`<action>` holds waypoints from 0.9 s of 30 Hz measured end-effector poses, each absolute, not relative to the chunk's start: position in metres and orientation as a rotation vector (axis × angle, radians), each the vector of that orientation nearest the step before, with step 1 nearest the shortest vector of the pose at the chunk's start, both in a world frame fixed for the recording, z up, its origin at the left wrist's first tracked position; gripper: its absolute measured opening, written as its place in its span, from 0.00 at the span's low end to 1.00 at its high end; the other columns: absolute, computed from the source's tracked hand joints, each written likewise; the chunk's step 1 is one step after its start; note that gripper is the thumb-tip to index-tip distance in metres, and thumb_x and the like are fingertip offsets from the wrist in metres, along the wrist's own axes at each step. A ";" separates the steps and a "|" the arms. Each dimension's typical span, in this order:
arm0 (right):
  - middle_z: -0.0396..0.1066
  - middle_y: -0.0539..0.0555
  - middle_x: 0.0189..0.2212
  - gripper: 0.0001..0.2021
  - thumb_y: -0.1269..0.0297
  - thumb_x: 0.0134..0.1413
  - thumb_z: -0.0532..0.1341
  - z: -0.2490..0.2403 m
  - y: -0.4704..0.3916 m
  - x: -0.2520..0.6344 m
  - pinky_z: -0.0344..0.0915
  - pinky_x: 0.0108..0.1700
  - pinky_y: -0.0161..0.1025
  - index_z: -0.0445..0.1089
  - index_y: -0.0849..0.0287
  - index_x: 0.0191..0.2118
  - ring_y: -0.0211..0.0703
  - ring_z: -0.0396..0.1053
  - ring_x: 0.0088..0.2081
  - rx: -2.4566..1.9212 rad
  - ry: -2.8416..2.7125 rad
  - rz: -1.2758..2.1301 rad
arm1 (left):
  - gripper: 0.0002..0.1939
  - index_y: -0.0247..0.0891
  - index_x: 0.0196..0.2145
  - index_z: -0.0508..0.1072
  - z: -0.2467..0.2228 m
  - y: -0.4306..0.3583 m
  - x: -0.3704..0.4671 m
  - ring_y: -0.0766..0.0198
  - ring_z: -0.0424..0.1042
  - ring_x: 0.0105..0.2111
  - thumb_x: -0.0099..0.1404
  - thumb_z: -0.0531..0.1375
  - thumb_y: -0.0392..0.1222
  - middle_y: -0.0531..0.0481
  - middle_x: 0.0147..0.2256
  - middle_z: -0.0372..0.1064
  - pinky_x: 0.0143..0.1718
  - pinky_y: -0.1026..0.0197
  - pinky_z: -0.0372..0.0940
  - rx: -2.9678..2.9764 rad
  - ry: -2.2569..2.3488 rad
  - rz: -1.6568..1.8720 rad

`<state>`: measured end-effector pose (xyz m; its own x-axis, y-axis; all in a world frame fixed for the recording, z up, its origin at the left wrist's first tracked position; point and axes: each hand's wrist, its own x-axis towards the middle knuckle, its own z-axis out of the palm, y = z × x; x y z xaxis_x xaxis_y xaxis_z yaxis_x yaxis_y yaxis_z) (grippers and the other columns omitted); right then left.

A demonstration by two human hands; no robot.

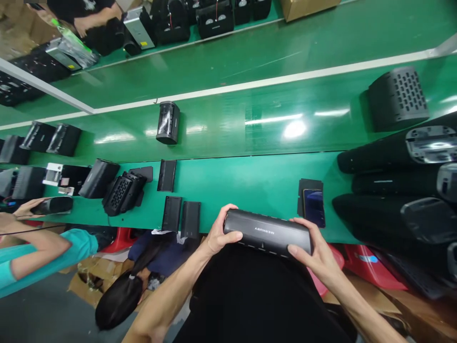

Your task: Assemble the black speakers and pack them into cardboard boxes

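We have the black MERKURY casing (267, 232) at the green table's (232, 183) near edge, fingers of our left hand (220, 232) and right hand (317, 245) gripping its opposite ends, a phone (314, 208) lying just beyond the right.

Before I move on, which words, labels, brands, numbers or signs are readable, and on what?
"MERKURY", upside down: on the black casing in both hands.
Too small to read: pale marking on black cabinet at right.
Too small: pale marking on black unit at top.
Unreadable: yellow sticker on silver box.
Unreadable: white print on black shirt.
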<state>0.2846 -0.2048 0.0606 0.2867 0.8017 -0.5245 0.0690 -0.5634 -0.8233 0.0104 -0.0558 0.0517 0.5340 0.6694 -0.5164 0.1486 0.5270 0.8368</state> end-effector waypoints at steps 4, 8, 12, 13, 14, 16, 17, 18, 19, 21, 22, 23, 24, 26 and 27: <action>0.74 0.56 0.56 0.35 0.37 0.50 0.71 0.050 -0.185 0.294 0.71 0.52 0.50 0.67 0.41 0.62 0.61 0.74 0.52 -1.831 -0.296 1.654 | 0.40 0.47 0.60 0.65 0.034 -0.037 0.021 0.56 0.70 0.43 0.55 0.71 0.61 0.50 0.43 0.71 0.43 0.60 0.63 0.758 1.097 0.147; 0.75 0.56 0.56 0.40 0.41 0.45 0.75 0.034 -0.173 0.298 0.70 0.52 0.49 0.66 0.40 0.64 0.58 0.75 0.51 -1.693 -0.134 1.747 | 0.35 0.45 0.57 0.68 0.016 -0.022 0.027 0.59 0.70 0.39 0.55 0.70 0.58 0.51 0.40 0.72 0.36 0.64 0.60 0.617 1.107 0.060; 0.77 0.54 0.50 0.37 0.44 0.41 0.77 0.019 -0.175 0.287 0.71 0.47 0.48 0.69 0.44 0.58 0.57 0.77 0.47 -1.675 -0.064 1.642 | 0.31 0.43 0.53 0.70 0.003 -0.030 0.033 0.61 0.70 0.33 0.53 0.70 0.53 0.52 0.35 0.72 0.34 0.64 0.60 0.588 1.195 0.190; 0.78 0.53 0.47 0.36 0.45 0.40 0.77 0.016 -0.176 0.285 0.71 0.45 0.47 0.70 0.44 0.57 0.56 0.77 0.45 -1.686 -0.035 1.615 | 0.30 0.43 0.52 0.70 0.000 -0.034 0.034 0.61 0.70 0.33 0.54 0.69 0.52 0.52 0.35 0.72 0.34 0.64 0.61 0.587 1.221 0.206; 0.78 0.52 0.45 0.35 0.45 0.39 0.77 0.014 -0.177 0.283 0.71 0.43 0.46 0.70 0.45 0.55 0.55 0.77 0.42 -1.693 -0.011 1.595 | 0.29 0.43 0.52 0.71 -0.002 -0.037 0.035 0.61 0.71 0.34 0.54 0.69 0.52 0.52 0.35 0.72 0.34 0.63 0.62 0.591 1.239 0.213; 0.79 0.50 0.39 0.34 0.47 0.40 0.77 0.010 -0.178 0.282 0.69 0.40 0.44 0.69 0.44 0.54 0.52 0.76 0.38 -1.681 0.030 1.623 | 0.27 0.43 0.51 0.72 -0.006 -0.041 0.034 0.59 0.72 0.36 0.55 0.69 0.54 0.51 0.36 0.73 0.36 0.62 0.63 0.612 1.256 0.206; 0.79 0.49 0.36 0.34 0.47 0.40 0.77 0.009 -0.178 0.283 0.68 0.38 0.43 0.69 0.45 0.54 0.51 0.75 0.36 -1.669 0.051 1.654 | 0.27 0.43 0.51 0.72 -0.008 -0.042 0.034 0.59 0.72 0.37 0.56 0.69 0.55 0.50 0.38 0.74 0.37 0.62 0.64 0.628 1.258 0.196; 0.79 0.49 0.34 0.34 0.47 0.39 0.78 0.009 -0.176 0.285 0.67 0.37 0.42 0.68 0.45 0.54 0.50 0.75 0.34 -1.661 0.071 1.688 | 0.27 0.43 0.51 0.73 -0.009 -0.042 0.033 0.58 0.72 0.38 0.57 0.68 0.56 0.49 0.39 0.74 0.39 0.61 0.65 0.647 1.261 0.185; 0.79 0.49 0.33 0.35 0.47 0.39 0.78 0.009 -0.175 0.286 0.66 0.35 0.41 0.68 0.46 0.53 0.49 0.74 0.33 -1.657 0.088 1.713 | 0.27 0.43 0.50 0.73 -0.010 -0.041 0.032 0.57 0.72 0.39 0.57 0.68 0.57 0.48 0.41 0.74 0.40 0.61 0.65 0.664 1.265 0.170; 0.79 0.49 0.33 0.36 0.46 0.37 0.79 0.010 -0.171 0.290 0.64 0.34 0.39 0.68 0.47 0.52 0.48 0.74 0.32 -1.653 0.111 1.729 | 0.27 0.43 0.50 0.73 -0.012 -0.038 0.031 0.56 0.72 0.41 0.58 0.68 0.59 0.47 0.42 0.74 0.42 0.60 0.66 0.693 1.270 0.140; 0.79 0.49 0.33 0.36 0.46 0.36 0.79 0.010 -0.169 0.290 0.64 0.34 0.39 0.68 0.47 0.52 0.47 0.73 0.32 -1.650 0.118 1.722 | 0.27 0.43 0.50 0.73 -0.012 -0.037 0.031 0.56 0.72 0.42 0.59 0.68 0.60 0.47 0.43 0.74 0.42 0.60 0.66 0.706 1.272 0.130; 0.80 0.48 0.33 0.36 0.47 0.35 0.79 0.011 -0.167 0.291 0.64 0.34 0.38 0.69 0.48 0.52 0.47 0.74 0.32 -1.645 0.123 1.718 | 0.27 0.43 0.50 0.73 -0.012 -0.036 0.031 0.56 0.71 0.42 0.59 0.67 0.60 0.47 0.44 0.74 0.43 0.59 0.66 0.718 1.274 0.124; 0.80 0.48 0.33 0.37 0.47 0.34 0.79 0.012 -0.166 0.291 0.65 0.34 0.38 0.68 0.48 0.52 0.47 0.74 0.32 -1.640 0.128 1.715 | 0.27 0.43 0.50 0.73 -0.013 -0.035 0.031 0.56 0.71 0.43 0.59 0.67 0.60 0.46 0.44 0.74 0.43 0.59 0.66 0.727 1.275 0.120; 0.80 0.48 0.32 0.37 0.47 0.34 0.79 0.013 -0.164 0.290 0.65 0.34 0.39 0.68 0.48 0.52 0.47 0.74 0.32 -1.644 0.142 1.716 | 0.27 0.43 0.50 0.73 -0.013 -0.033 0.032 0.56 0.71 0.43 0.59 0.67 0.61 0.46 0.45 0.74 0.43 0.59 0.66 0.737 1.279 0.116; 0.80 0.48 0.31 0.37 0.46 0.35 0.79 0.013 -0.163 0.289 0.65 0.34 0.39 0.68 0.48 0.52 0.48 0.74 0.32 -1.650 0.151 1.719 | 0.28 0.42 0.50 0.73 -0.014 -0.033 0.033 0.55 0.71 0.44 0.59 0.66 0.62 0.46 0.45 0.73 0.43 0.59 0.66 0.740 1.281 0.112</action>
